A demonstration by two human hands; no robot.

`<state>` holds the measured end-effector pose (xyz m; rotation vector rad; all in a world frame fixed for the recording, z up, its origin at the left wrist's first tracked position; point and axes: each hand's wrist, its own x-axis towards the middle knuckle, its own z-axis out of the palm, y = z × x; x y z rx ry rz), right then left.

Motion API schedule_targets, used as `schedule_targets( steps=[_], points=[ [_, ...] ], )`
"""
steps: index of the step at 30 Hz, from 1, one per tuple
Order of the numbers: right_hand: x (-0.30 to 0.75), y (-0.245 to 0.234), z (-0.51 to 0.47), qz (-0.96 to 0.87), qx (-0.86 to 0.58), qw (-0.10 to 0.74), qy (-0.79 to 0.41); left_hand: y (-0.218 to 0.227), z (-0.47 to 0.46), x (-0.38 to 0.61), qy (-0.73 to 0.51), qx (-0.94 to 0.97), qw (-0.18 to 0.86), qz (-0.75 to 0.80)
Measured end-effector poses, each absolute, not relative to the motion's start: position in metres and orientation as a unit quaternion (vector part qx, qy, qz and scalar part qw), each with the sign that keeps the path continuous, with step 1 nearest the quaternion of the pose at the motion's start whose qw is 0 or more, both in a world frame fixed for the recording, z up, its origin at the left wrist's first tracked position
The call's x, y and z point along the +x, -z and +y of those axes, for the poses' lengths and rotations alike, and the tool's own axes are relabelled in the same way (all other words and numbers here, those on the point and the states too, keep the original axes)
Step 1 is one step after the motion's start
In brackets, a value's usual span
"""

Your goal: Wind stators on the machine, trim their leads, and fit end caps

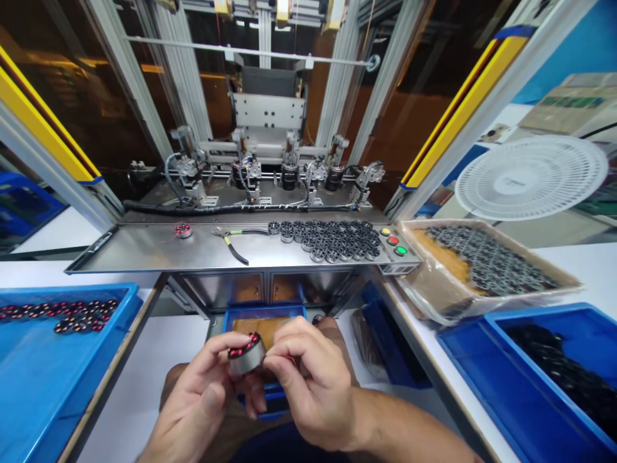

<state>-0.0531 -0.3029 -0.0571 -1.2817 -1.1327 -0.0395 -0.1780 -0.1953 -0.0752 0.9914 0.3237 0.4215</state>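
Low in the head view, both my hands hold one small round metal part with red windings on top (245, 353). My left hand (202, 392) cups it from below and the left, thumb and fingers wrapped round its rim. My right hand (311, 379) pinches its right side with curled fingertips. The part is tilted, its red top facing up and left. Below the hands a small blue bin (264, 317) with a brown liner sits under the steel shelf.
A steel shelf (144, 247) carries one red-wound part (183, 229), pliers (231, 241), a cluster of dark ring parts (332, 238) and coloured buttons (393, 241). Blue tray with red-wound parts (72, 315) left. Cardboard tray of dark rings (486, 257), blue bins (554, 379) and white fan (530, 177) right.
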Motion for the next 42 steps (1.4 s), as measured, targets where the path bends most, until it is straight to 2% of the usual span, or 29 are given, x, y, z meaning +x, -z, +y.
schedule_targets(
  steps=[6,11,13,16,18,26,31,33,38,42],
  points=[
    [-0.05,0.052,-0.3,-0.474,-0.57,0.67,-0.028,0.082,-0.182,-0.185,-0.263,0.516,0.807,0.116],
    [-0.044,0.049,-0.301,-0.525,-0.523,0.671,-0.023,0.079,-0.18,-0.179,-0.304,0.508,0.8,0.099],
    [-0.041,0.048,-0.302,-0.557,-0.51,0.655,-0.005,0.075,-0.18,-0.174,-0.268,0.505,0.814,0.098],
    [-0.038,0.047,-0.304,-0.587,-0.511,0.627,0.023,0.073,-0.18,-0.17,-0.109,0.511,0.849,0.078],
    [-0.036,0.046,-0.304,-0.594,-0.516,0.616,0.04,0.075,-0.179,-0.17,-0.045,0.504,0.859,0.076],
    [-0.034,0.038,-0.296,-0.526,-0.571,0.629,0.021,0.074,-0.175,-0.165,-0.191,0.49,0.847,0.077],
    [-0.031,0.032,-0.293,-0.54,-0.548,0.638,0.017,0.063,-0.176,-0.158,-0.262,0.454,0.847,0.086],
    [-0.029,0.032,-0.293,-0.567,-0.528,0.631,0.034,0.058,-0.178,-0.155,-0.238,0.447,0.857,0.095],
    [-0.025,0.034,-0.293,-0.606,-0.507,0.608,0.079,0.057,-0.179,-0.148,-0.077,0.478,0.87,0.099],
    [-0.018,0.031,-0.294,-0.64,-0.479,0.599,0.042,0.064,-0.176,-0.152,-0.12,0.483,0.859,0.117]
  ],
)
